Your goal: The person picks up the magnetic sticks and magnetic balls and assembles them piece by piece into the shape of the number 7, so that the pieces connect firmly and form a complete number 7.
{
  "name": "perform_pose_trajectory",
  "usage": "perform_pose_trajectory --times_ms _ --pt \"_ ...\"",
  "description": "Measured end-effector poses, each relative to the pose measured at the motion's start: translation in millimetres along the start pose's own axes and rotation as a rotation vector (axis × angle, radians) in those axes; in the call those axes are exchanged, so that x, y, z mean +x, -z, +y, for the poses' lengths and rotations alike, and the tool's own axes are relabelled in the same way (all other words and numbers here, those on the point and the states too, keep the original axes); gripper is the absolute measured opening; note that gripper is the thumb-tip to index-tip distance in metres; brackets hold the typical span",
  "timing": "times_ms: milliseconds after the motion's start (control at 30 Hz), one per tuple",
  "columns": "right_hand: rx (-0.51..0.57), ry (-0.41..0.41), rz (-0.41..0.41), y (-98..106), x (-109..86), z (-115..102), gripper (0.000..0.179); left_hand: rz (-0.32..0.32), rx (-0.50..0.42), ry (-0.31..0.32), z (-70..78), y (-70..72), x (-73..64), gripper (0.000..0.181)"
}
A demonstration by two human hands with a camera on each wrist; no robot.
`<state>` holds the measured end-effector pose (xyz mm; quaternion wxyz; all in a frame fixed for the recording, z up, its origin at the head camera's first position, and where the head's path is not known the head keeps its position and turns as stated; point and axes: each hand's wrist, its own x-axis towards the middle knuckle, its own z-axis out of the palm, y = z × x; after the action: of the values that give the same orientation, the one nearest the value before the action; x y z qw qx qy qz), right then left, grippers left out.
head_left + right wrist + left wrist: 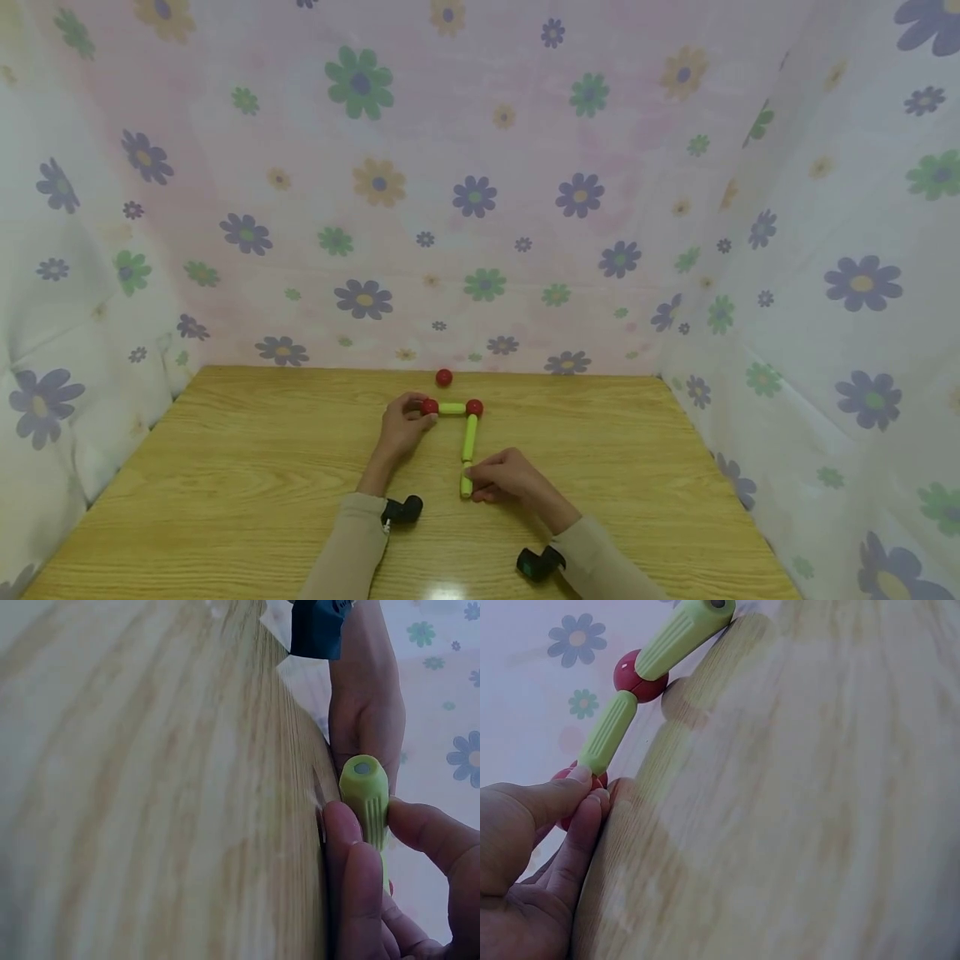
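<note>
Red balls and yellow-green magnetic sticks form an L on the table. My left hand [402,429] pinches the red ball [430,407] at the left end between thumb and fingers, which cover much of it in the left wrist view. From that ball a short stick [609,733] runs to the corner ball [474,407]. A second stick [470,437] extends from the corner toward me. My right hand [513,477] holds another stick [365,796] between thumb and fingers, in line with the second one and end to end with it. A grey metal tip shows on its near end.
A loose red ball [444,377] lies near the back edge of the wooden table [262,467]. Flower-patterned cloth [420,208] hangs behind and at both sides. Black wrist cameras [403,509] sit on both sleeves.
</note>
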<state>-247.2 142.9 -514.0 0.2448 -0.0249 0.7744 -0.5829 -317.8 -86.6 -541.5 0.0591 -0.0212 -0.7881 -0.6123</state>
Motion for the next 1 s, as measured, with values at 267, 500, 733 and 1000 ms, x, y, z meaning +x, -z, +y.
perform_pose_trajectory --times_ms 267,500,733,1000 --pt "0.005 -0.001 0.005 0.6 4.1 -4.1 0.028 0.000 -0.021 0.004 0.6 -0.1 1.7 0.033" --pt "-0.002 -0.011 0.010 -0.4 5.4 -1.3 0.028 -0.007 -0.029 0.026 0.6 0.5 -0.2 0.031" --pt "-0.003 -0.011 0.036 -2.1 6.5 -2.2 0.029 -0.011 -0.034 0.032 -0.3 0.9 -0.4 0.032" --pt "0.008 -0.025 0.053 -3.2 6.7 -3.0 0.027 -0.001 -0.026 0.027 -2.0 -0.1 0.4 0.031"
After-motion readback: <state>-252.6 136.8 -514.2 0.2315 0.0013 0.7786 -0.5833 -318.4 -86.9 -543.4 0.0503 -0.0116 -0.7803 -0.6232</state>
